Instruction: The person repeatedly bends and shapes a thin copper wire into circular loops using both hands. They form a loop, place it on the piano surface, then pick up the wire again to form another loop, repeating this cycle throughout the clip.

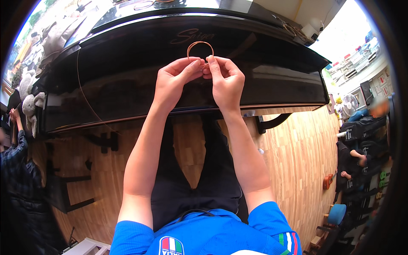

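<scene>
A thin copper-coloured wire coil [200,42], like a wound instrument string, forms a small ring standing up above my fingertips. My left hand [173,83] pinches its lower left side between thumb and fingers. On the lower right side, my right hand [228,84] is closed on the same coil, thumb on top. The fingertips of both hands nearly meet, and the wire's ends between them are partly hidden. Behind the coil lies the glossy black piano [131,55]. A long loose copper-coloured wire [80,83] hangs down over the piano's left part.
More coiled wire [144,6] rests on top of the piano. A grey plush toy [30,104] is at its left end. Other people sit at the far left and right. A blue stool [336,213] and a small guitar [327,182] stand on the wooden floor at right.
</scene>
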Tool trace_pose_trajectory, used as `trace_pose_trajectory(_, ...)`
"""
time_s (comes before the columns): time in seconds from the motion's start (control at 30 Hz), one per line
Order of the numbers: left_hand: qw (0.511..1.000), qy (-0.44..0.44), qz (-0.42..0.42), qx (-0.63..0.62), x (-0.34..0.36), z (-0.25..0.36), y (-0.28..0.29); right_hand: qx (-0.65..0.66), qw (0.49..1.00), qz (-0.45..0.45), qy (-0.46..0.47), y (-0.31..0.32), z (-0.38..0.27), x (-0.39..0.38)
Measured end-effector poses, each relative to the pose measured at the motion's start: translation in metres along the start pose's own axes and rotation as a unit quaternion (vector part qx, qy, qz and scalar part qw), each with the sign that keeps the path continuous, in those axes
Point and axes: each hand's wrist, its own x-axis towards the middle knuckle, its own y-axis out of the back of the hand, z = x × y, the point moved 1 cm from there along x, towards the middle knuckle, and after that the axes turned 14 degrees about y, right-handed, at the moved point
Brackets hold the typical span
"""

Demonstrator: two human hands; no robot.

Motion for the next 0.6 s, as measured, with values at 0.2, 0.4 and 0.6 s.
trace_pose_trajectory(0.2,0.996,-0.047,0.051,0.061,0.005,-0.006,0.003,-0.028,0.999,0.002,0.029,0.003,0.016,-0.002)
trace_pose_trajectory(0.4,0.991,-0.039,0.066,0.113,0.006,-0.012,0.002,-0.042,0.995,0.011,0.086,0.003,0.023,-0.007)
trace_pose_trajectory(0.6,0.984,-0.071,0.081,0.144,0.007,-0.017,-0.003,-0.123,0.984,0.017,0.127,0.003,0.028,-0.010)
